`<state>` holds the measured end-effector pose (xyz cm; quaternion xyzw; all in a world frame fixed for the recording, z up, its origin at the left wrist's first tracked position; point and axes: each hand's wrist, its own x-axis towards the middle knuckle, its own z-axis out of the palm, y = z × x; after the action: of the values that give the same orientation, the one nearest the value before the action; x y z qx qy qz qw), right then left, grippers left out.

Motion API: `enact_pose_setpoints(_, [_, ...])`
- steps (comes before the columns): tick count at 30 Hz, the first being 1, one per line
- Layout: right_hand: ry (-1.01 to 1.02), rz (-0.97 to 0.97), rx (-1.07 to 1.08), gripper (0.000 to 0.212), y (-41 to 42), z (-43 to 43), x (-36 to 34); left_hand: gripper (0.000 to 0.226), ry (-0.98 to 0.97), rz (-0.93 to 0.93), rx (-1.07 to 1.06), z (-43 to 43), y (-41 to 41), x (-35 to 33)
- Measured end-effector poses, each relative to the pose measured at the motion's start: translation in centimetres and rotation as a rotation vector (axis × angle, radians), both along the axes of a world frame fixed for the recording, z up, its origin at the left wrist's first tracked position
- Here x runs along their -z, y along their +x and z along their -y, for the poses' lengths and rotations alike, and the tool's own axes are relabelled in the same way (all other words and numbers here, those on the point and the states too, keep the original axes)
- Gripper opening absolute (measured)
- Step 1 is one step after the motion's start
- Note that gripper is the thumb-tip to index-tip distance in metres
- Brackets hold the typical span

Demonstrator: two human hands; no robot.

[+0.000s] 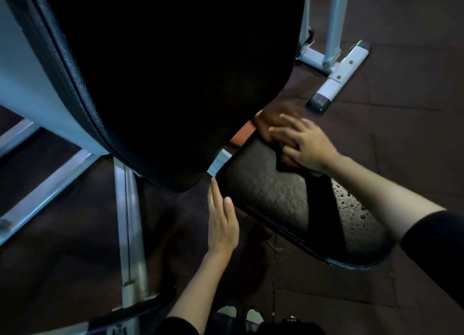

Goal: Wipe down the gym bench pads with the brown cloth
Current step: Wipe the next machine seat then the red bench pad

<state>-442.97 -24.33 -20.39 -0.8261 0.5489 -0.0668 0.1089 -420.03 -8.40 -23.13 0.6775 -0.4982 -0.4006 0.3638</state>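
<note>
The black seat pad (271, 191) slopes across the middle right, with water droplets on its near end. The big black back pad (175, 71) rises above it at the upper left. My right hand (303, 144) presses the brown cloth (273, 119) flat onto the far end of the seat pad, next to the gap between the two pads. My left hand (222, 221) rests with straight fingers against the left side edge of the seat pad, holding nothing.
Pale metal frame bars (130, 234) run under the bench on the left. Another machine's white foot (336, 76) stands on the dark rubber floor (414, 108) at the upper right. Shoes and a dark item lie at the bottom edge.
</note>
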Motion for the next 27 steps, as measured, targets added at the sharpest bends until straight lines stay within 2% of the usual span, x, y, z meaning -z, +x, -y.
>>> enact_pose_setpoints(3, [0.044, 0.018, 0.338, 0.050, 1.0, 0.8, 0.3, 0.061, -0.010, 0.025, 0.015, 0.0, 0.2, -0.1])
enact_pose_setpoints(5, [0.028, 0.018, 0.424, 0.052, 2.9, -0.5, 0.3, 0.063, -0.010, 0.036, 0.011, 0.0, 0.1, 0.0])
enact_pose_setpoints(8, [0.026, 0.024, 0.298, 0.055, 4.9, -4.0, 0.3, 0.061, -0.002, 0.078, -0.014, 0.1, -0.3, 0.0])
enact_pose_setpoints(11, [0.033, 0.018, 0.107, 0.061, 5.1, -8.5, 0.4, 0.063, -0.058, 0.291, -0.029, 0.6, -1.2, -0.2])
enact_pose_setpoints(14, [0.041, -0.015, 0.060, 0.061, 3.0, -11.0, 0.2, 0.060, -0.178, 0.462, 0.038, 2.3, -2.7, -1.2])
enact_pose_setpoints(23, [0.004, 0.013, 0.588, 0.054, -0.1, -5.1, 0.3, 0.059, -0.282, 0.726, 0.530, 7.8, -6.9, -2.2])
enact_pose_setpoints(25, [0.025, 0.038, 0.651, 0.053, 0.4, -4.8, 0.3, 0.061, -0.268, 0.756, 0.583, 8.1, -7.2, -1.9])
enact_pose_setpoints(27, [0.002, 0.033, 0.625, 0.055, 0.5, -6.1, 0.1, 0.060, -0.265, 0.788, 0.614, 8.0, -7.4, -1.4])
